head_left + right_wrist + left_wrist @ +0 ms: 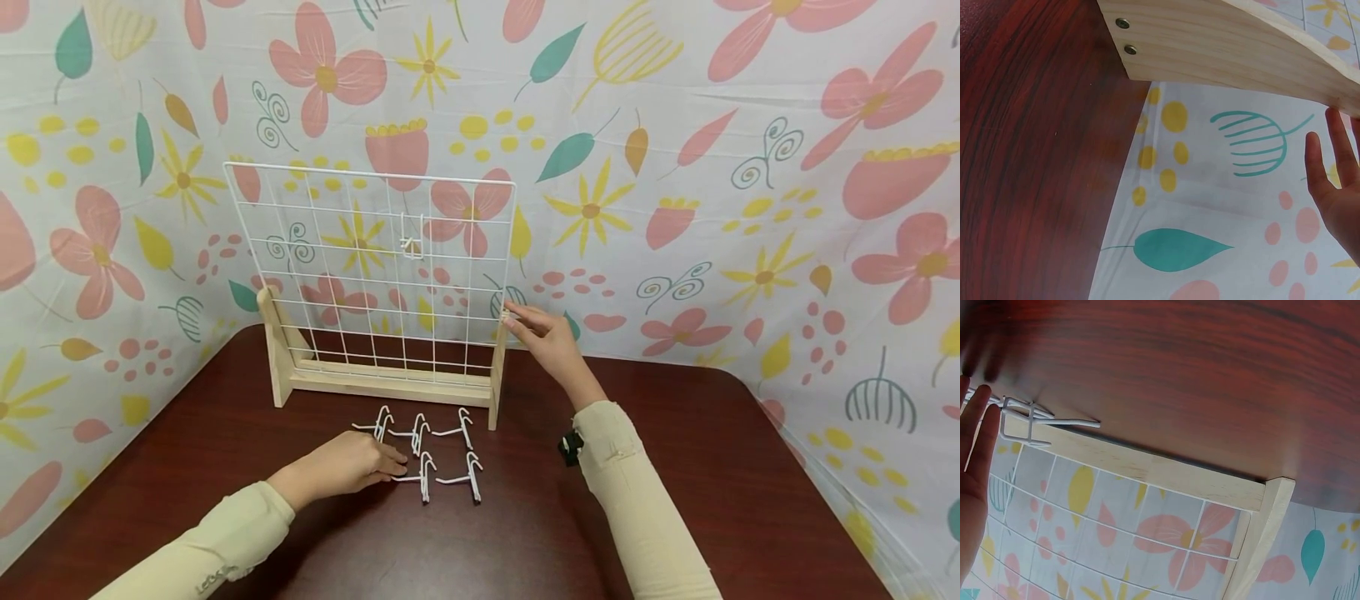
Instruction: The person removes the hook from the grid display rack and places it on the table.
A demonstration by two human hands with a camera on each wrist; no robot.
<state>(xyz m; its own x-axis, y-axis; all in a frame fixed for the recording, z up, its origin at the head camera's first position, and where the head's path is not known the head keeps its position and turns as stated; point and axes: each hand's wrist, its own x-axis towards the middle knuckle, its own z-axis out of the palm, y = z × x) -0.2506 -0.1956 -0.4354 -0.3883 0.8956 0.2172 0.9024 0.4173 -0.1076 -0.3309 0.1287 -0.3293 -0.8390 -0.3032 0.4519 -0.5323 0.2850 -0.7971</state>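
My left hand (352,464) is low over the table, its fingertips beside a group of white wire hooks (426,478). In the left wrist view, the extended fingers (984,434) overlap the end of a hook (1030,422). The hooks lie in two rows, the back-left one partly covered by the hand. Behind them stands a white wire grid (360,242) in a wooden base (390,385). One hook (411,247) hangs on the grid's upper right part. My right hand (551,342) holds the right wooden upright (498,367) near its top, between thumb and forefinger.
The dark red-brown table (675,467) reaches back to a floral cloth backdrop (637,167). The left wooden upright (277,354) stands at the base's other end. Two bolts (1126,36) show on the right upright's outer side.
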